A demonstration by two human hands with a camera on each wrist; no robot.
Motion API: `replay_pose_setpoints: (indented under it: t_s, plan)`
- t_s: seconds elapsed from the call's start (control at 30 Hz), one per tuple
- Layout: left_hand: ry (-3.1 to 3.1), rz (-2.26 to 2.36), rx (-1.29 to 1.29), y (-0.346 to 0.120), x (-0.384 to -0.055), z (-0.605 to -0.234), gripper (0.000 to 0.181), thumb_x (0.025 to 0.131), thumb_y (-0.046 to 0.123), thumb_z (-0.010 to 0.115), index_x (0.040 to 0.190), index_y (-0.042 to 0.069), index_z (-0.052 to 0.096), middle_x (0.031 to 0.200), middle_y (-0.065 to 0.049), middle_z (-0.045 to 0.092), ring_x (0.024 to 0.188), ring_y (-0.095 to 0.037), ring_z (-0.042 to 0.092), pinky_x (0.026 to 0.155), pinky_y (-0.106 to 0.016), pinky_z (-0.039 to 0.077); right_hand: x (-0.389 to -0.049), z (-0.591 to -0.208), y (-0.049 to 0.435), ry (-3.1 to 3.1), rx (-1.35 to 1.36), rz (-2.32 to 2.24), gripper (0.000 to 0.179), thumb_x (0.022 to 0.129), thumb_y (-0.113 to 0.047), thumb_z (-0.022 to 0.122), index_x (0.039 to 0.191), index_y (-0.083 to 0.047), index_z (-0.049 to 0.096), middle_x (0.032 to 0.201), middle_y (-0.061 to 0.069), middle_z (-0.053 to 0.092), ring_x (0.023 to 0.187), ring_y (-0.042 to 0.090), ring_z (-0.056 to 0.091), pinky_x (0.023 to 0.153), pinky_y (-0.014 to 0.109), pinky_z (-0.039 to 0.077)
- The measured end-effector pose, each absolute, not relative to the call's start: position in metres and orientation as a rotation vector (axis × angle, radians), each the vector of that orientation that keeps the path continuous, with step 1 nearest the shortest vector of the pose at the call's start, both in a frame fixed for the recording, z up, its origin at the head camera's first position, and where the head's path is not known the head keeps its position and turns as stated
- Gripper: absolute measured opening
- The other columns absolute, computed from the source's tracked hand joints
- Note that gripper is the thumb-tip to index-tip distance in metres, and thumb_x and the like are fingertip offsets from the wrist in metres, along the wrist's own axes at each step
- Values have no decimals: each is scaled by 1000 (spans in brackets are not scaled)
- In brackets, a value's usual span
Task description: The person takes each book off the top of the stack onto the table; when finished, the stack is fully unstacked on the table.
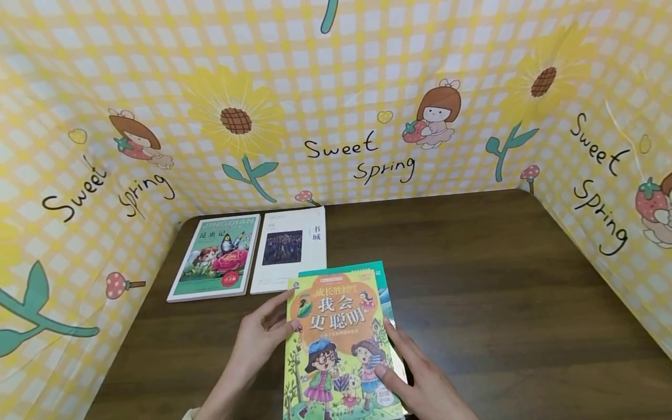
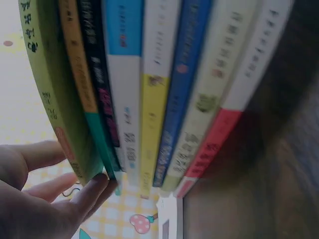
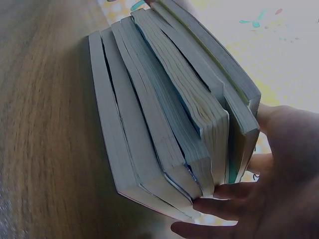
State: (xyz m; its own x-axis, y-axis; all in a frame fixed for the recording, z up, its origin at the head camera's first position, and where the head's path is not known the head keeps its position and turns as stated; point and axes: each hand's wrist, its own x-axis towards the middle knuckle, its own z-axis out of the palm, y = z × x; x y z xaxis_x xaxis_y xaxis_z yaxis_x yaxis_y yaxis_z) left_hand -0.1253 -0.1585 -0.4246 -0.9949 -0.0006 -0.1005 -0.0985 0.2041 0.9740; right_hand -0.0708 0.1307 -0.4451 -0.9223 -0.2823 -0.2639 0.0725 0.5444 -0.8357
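Observation:
In front of me stands a pile of books, topped by a yellow-green children's book (image 1: 336, 344) with cartoon girls. A teal book (image 1: 379, 269) juts out beneath its far right corner. My left hand (image 1: 265, 332) holds the top book near its far left corner, thumb on the cover. The left wrist view shows its fingertips (image 2: 102, 184) at the ends of the green spine and the teal-and-orange spine (image 2: 82, 59). On the right side, my right hand (image 1: 420, 373) lays its thumb on the cover. Its straight, spread fingers (image 3: 219, 209) touch the page edges of the pile.
Back left on the dark wooden table (image 1: 472, 291) lie two books side by side: a green-covered one (image 1: 215, 256) with a butterfly and a white one (image 1: 289, 251) with a dark picture. A yellow checked cloth (image 1: 336, 87) walls the table's back and sides.

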Motion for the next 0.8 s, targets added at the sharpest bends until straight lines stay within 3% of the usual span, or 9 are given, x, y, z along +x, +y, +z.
replay_pose_setpoints:
  t_s: [0.1,0.33,0.43,0.6,0.8]
  plan:
    - [2331,2018,-94,-160,-123,-421,57,83,4,74,136,13,55,138,-15,51,112,-29,61,86,-32,53,-71,-446,131,2388,-170,-1334,73,91,-60,52,153,-40,17,157,11,24,128,36,43,89,65,42]
    - [1868,2256,-46,-167,-124,-420,77,84,-4,68,149,20,36,153,-4,29,94,-37,67,69,-49,55,-72,-446,133,2371,-174,-1341,72,92,-60,51,153,-41,16,158,8,22,131,40,41,88,67,41]
    - [1802,2262,1,-169,-126,-422,81,83,-5,68,151,21,31,155,-5,25,95,-40,66,66,-49,55,-72,-445,134,2372,-191,-1349,72,93,-59,51,153,-41,16,158,8,23,128,37,44,89,65,42]
    - [1764,2218,41,-172,-128,-425,82,84,-3,69,152,23,30,159,-7,15,96,-42,66,64,-49,55,-72,-446,135,2389,-215,-1338,71,94,-59,50,153,-39,16,158,8,23,134,41,36,90,67,39]
    - [1787,2190,88,-178,-126,-419,80,85,-3,69,152,19,31,162,-7,4,94,-42,66,63,-47,55,-72,-448,136,2373,-224,-1327,71,94,-58,48,154,-37,17,158,10,24,135,42,34,90,68,39]
